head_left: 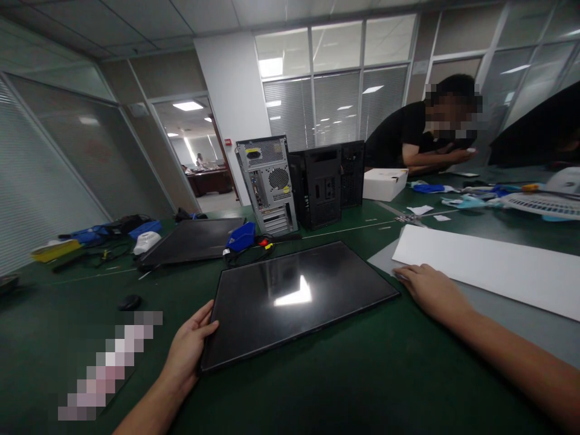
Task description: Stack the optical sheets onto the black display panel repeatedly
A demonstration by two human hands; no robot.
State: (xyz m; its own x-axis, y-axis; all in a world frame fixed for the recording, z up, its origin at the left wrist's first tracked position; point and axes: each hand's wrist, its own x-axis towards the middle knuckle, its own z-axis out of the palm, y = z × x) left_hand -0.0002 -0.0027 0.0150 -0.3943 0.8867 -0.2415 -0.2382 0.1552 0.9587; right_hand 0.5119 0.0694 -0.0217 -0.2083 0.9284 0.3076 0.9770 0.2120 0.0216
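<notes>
A flat black monitor (294, 308) lies screen up, its glossy face reflecting a ceiling light. My left hand (188, 344) is closed around its left edge, thumb on top of the frame and the other fingers at the side and beneath. Just beyond the monitor's right corner, my right hand (432, 293) rests palm down, fingers stretched toward the left. Those fingertips touch the near corner of a white panel (493, 269) and the grey sheet (512, 314) under it; the thumb is hidden.
Behind the monitor stand an open-backed computer case (272, 187) and black cases (321, 187). A second dark screen (194, 238), a blue object (241, 237) and cables lie left on the green table (353, 386). A white box (385, 184) and a person in black (403, 130) are across.
</notes>
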